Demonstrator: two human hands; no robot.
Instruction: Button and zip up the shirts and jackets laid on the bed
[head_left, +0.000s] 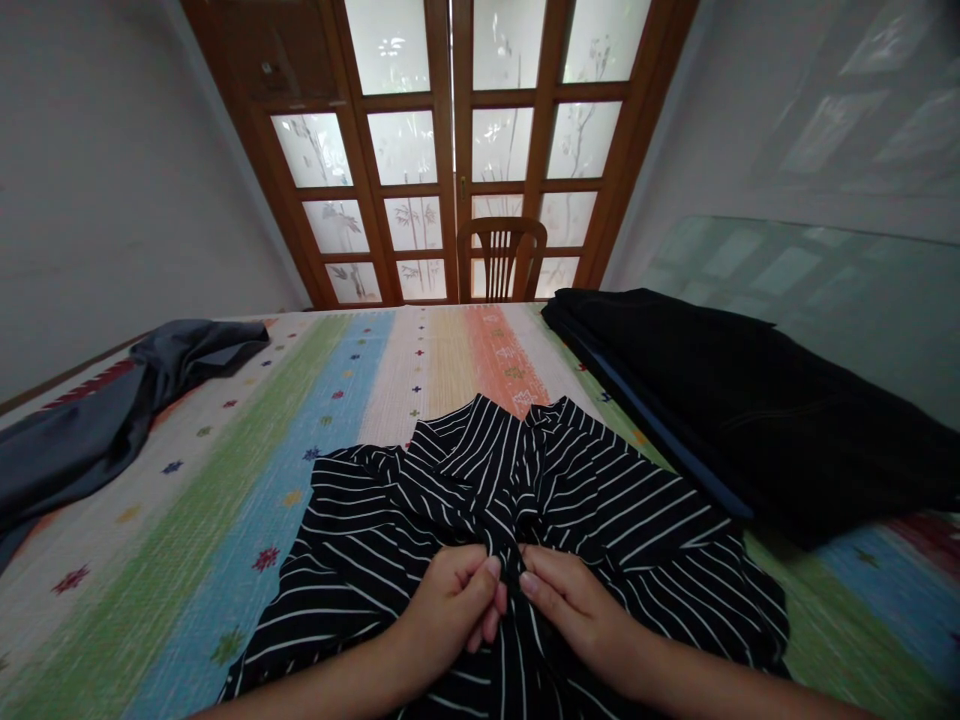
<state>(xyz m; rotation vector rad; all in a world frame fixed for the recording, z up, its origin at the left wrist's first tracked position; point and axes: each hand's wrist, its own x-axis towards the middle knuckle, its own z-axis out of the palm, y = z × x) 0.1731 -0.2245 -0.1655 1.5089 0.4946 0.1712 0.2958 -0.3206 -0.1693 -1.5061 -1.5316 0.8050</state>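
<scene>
Two bare forearms (pixel 330 675) come up from the bottom edge, slanting inward over a black garment with thin white stripes (pixel 637 500) that lies on the near part of the counter (pixel 420 350). The left hand (pixel 461 595) and the right hand (pixel 574 605) sit side by side at the middle of the garment, a narrow strip of gathered fabric between them. On each, the fingers (pixel 480 592) are drawn in narrow, pinching that striped fabric near its centre line. Beyond the hands, the cloth bunches into folds, and its uneven far edge rises in two peaks. Beneath it spreads a tablecloth (pixel 217 480) banded in green, blue, white, yellow and orange, dotted with small coloured motifs. To the right, near the garment, lies a pile of black clothing (pixel 735 400), with a blue layer (pixel 667 435) showing along its lower side. Well apart on the left, a grey garment (pixel 112 420) lies crumpled. Past the far edge stand a wooden chair (pixel 501 250) and wood-framed doors (pixel 454 100) with frosted panes.
</scene>
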